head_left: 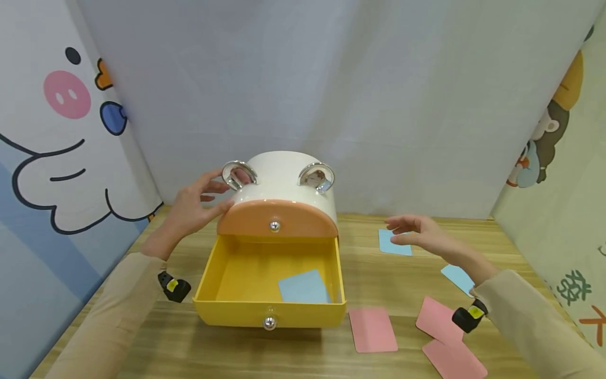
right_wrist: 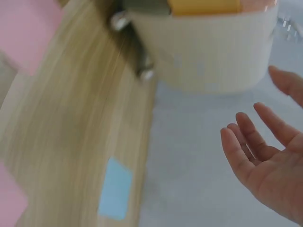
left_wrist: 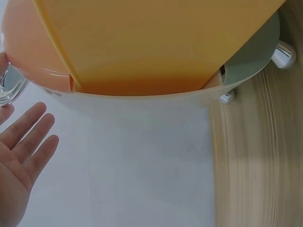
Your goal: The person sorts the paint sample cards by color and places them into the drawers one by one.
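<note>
A white storage box (head_left: pixel 279 176) stands on the table, with two chrome ear-shaped loops (head_left: pixel 253 175) on top and a closed orange upper drawer (head_left: pixel 303 221). Its yellow lower drawer (head_left: pixel 222 311) is pulled out, and a light blue card (head_left: pixel 303 288) lies inside at the right. My left hand (head_left: pixel 187 208) touches the box's upper left side beside the left loop, the other fingers spread, as the left wrist view shows. Above a blue card (head_left: pixel 387 245) right of the box hovers my right hand (head_left: pixel 421 234), its fingers loosely bent and holding nothing.
Another blue card (head_left: pixel 456 278) lies farther right, partly behind the right forearm. Several pink cards (head_left: pixel 374 330) lie on the wooden table (head_left: pixel 364 287) in front of it, two of them overlapping. A pale curtain (head_left: pixel 402 131) hangs behind, with printed panels at both sides.
</note>
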The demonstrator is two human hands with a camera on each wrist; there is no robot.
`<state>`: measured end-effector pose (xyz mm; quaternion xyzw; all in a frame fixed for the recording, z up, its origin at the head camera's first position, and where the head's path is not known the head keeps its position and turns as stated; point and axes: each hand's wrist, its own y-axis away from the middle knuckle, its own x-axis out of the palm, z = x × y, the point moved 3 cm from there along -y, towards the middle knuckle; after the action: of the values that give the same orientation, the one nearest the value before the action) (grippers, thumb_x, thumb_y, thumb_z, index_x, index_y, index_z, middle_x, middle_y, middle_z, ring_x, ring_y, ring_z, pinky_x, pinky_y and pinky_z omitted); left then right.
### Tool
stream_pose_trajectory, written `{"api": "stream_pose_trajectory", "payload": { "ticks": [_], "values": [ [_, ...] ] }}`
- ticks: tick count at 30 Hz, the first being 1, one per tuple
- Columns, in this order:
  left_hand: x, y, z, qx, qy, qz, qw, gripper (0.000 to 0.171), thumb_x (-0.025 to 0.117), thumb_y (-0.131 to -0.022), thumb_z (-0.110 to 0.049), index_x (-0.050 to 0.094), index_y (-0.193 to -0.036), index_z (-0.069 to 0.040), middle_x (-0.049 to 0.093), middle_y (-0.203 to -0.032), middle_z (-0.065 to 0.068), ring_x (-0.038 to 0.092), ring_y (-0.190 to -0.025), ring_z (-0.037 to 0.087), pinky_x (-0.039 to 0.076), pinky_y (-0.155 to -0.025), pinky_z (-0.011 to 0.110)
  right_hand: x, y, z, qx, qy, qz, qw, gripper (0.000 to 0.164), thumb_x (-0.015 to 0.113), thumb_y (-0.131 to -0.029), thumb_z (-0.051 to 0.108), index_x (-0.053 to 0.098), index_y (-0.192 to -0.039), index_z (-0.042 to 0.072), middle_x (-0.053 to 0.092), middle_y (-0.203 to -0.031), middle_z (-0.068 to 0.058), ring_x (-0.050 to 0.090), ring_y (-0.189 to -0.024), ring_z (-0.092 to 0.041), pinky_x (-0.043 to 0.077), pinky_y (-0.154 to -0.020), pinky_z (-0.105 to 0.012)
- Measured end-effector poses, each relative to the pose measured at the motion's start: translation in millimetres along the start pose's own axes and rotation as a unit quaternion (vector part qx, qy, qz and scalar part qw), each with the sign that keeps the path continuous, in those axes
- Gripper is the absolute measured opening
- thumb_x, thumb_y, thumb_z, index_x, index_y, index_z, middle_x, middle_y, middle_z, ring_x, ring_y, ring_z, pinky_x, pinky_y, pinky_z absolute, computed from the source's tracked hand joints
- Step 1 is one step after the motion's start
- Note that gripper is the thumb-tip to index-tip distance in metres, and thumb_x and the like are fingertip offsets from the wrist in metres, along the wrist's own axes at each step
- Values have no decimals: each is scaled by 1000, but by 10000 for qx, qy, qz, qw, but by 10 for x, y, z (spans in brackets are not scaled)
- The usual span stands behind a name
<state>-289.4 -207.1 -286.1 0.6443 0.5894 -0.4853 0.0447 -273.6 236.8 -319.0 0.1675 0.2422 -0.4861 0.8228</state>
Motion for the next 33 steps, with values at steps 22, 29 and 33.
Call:
{"api": "stream_pose_trajectory", "payload": {
  "ticks": [22,29,33],
  "values": [
    [7,-1,-3,36,15,-21,10000,59,65,-84,-21,39,-135,-5,61,-109,21,58,-99,36,48,-81,53,-532,773,-1640,1589,1710,-987,9674,84,62,-83,37,25,-132,-20,32,-126,-43,36,-111,-54,43,-81,-57],
    [8,8,-11,27,23,-33,10000,60,65,-84,-21,39,-135,-5,61,-109,22,58,-99,36,48,-81,53,-517,822,-1781,1412,2747,-1132,9443,81,71,-74,36,41,-115,-27,44,-113,-45,45,-101,-55,45,-78,-55],
    [3,10,-9,19,35,-31,10000,61,65,-84,-21,37,-136,-4,60,-109,22,58,-100,36,48,-81,53,-514,834,-1812,1470,2993,-1178,9354,81,72,-71,39,45,-111,-26,42,-110,-46,43,-100,-55,43,-78,-57]
  ]
}}
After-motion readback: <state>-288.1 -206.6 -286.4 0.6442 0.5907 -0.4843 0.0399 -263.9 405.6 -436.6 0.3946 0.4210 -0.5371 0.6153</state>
